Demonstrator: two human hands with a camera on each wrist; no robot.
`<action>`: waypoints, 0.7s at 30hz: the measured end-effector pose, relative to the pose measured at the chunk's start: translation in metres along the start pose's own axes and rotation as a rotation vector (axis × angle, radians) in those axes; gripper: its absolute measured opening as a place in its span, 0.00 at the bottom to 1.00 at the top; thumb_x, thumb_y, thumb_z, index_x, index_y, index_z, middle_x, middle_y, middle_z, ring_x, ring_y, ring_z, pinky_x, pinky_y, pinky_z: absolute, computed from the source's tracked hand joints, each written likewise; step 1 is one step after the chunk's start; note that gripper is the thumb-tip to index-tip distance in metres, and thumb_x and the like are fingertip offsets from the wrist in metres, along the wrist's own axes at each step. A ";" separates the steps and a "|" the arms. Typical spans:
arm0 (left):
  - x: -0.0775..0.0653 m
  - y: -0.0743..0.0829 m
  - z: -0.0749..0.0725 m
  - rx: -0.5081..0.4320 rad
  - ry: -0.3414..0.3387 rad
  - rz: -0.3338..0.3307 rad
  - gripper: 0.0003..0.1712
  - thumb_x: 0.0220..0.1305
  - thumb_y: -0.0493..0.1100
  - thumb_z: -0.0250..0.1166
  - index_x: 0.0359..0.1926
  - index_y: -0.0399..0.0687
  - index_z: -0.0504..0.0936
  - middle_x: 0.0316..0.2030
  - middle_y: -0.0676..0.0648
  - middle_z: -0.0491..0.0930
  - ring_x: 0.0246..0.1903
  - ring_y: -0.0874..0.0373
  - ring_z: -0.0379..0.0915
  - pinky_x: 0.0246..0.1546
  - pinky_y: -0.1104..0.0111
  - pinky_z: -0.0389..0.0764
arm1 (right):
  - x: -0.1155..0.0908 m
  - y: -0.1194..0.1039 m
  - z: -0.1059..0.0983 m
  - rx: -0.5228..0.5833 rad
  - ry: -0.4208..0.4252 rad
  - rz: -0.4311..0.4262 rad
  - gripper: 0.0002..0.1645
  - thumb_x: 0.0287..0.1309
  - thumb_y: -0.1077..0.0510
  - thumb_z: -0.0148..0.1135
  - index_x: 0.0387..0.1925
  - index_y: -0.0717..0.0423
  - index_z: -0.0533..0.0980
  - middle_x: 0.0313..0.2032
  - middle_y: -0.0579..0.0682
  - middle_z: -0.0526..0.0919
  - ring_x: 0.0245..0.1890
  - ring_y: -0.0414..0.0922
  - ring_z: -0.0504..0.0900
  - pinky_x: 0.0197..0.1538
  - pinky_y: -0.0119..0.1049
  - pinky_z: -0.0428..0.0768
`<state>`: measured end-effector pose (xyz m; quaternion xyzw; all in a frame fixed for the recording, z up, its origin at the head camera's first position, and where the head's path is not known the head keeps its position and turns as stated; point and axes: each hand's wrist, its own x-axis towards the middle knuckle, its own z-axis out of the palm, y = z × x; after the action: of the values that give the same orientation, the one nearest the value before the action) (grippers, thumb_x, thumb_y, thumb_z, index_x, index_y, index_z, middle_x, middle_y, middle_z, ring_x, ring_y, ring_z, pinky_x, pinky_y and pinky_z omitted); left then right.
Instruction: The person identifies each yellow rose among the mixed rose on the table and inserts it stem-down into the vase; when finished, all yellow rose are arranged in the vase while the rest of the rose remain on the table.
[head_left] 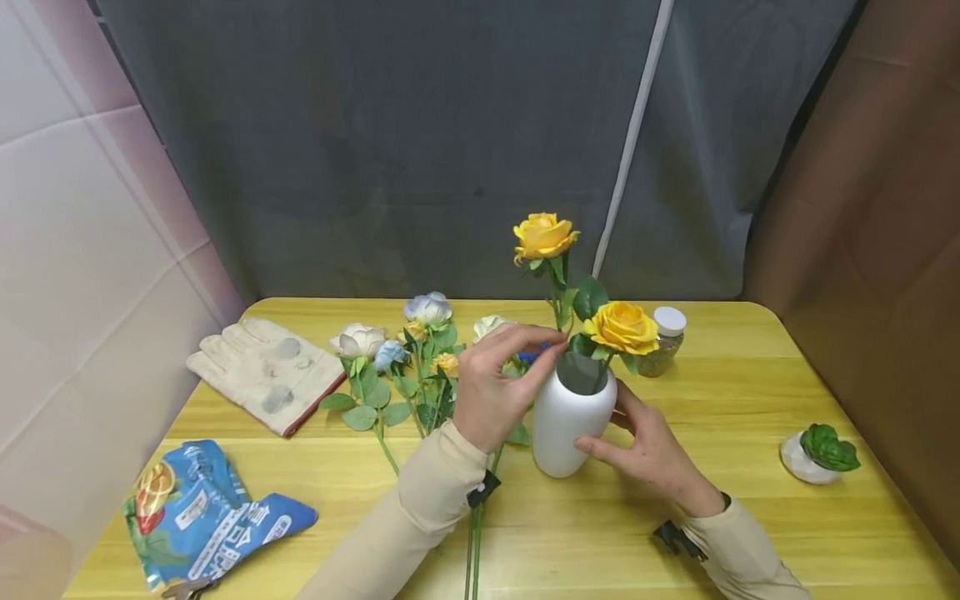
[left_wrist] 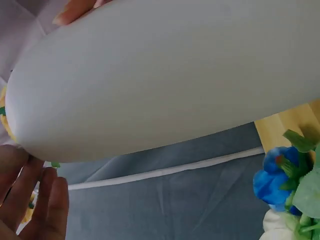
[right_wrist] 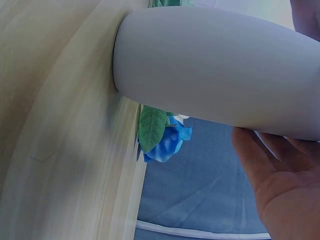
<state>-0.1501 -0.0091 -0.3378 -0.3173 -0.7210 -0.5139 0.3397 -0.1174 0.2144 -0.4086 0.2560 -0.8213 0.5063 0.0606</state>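
Observation:
A white vase (head_left: pixel 562 433) stands upright on the wooden table, its dark mouth tipped into view. My right hand (head_left: pixel 648 446) holds it from the right, thumb on the near side; in the right wrist view the fingers (right_wrist: pixel 255 155) lie along its wall. At the rim, my left hand (head_left: pixel 498 383) pinches the stem of a taller yellow rose (head_left: pixel 545 237) between thumb and forefinger. A second yellow rose (head_left: pixel 621 327) leans rightward out of the vase. The left wrist view is mostly vase wall, with the left fingers (left_wrist: pixel 57 205) beside its top; the pinch itself is hidden there.
Left of the vase lie several artificial flowers, including a white one (head_left: pixel 358 341) and a blue one (left_wrist: pixel 275 180). Work gloves (head_left: pixel 266 367) and a blue bag (head_left: pixel 202 517) occupy the left side. A white-lidded jar (head_left: pixel 663 350) stands behind; a potted succulent (head_left: pixel 813 458) sits right.

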 end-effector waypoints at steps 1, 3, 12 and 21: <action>-0.001 0.000 0.000 0.026 -0.026 0.011 0.04 0.64 0.36 0.73 0.40 0.44 0.90 0.38 0.47 0.90 0.37 0.58 0.87 0.41 0.73 0.87 | 0.000 0.000 0.000 -0.004 0.000 -0.002 0.45 0.58 0.64 0.74 0.74 0.54 0.64 0.65 0.55 0.78 0.61 0.35 0.78 0.58 0.44 0.85; -0.002 -0.001 0.000 0.058 -0.074 0.029 0.05 0.65 0.36 0.72 0.41 0.44 0.90 0.38 0.48 0.90 0.40 0.58 0.86 0.44 0.72 0.86 | 0.000 0.000 0.000 -0.009 0.000 -0.004 0.46 0.58 0.64 0.74 0.74 0.53 0.64 0.65 0.55 0.78 0.61 0.35 0.78 0.58 0.44 0.85; -0.003 -0.004 -0.007 0.044 -0.195 0.047 0.06 0.67 0.37 0.69 0.42 0.42 0.90 0.44 0.45 0.90 0.46 0.54 0.87 0.55 0.69 0.84 | 0.000 -0.001 0.000 -0.017 0.005 -0.012 0.46 0.57 0.64 0.74 0.74 0.54 0.64 0.64 0.55 0.78 0.61 0.35 0.78 0.57 0.49 0.85; -0.003 -0.005 -0.015 -0.002 -0.249 0.039 0.05 0.67 0.37 0.69 0.41 0.42 0.90 0.44 0.44 0.90 0.47 0.53 0.87 0.54 0.69 0.85 | 0.000 -0.001 0.000 -0.032 0.003 -0.009 0.45 0.57 0.64 0.74 0.74 0.54 0.64 0.64 0.55 0.78 0.60 0.37 0.79 0.57 0.46 0.86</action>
<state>-0.1501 -0.0251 -0.3397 -0.3929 -0.7509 -0.4645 0.2569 -0.1171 0.2142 -0.4078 0.2578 -0.8281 0.4931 0.0681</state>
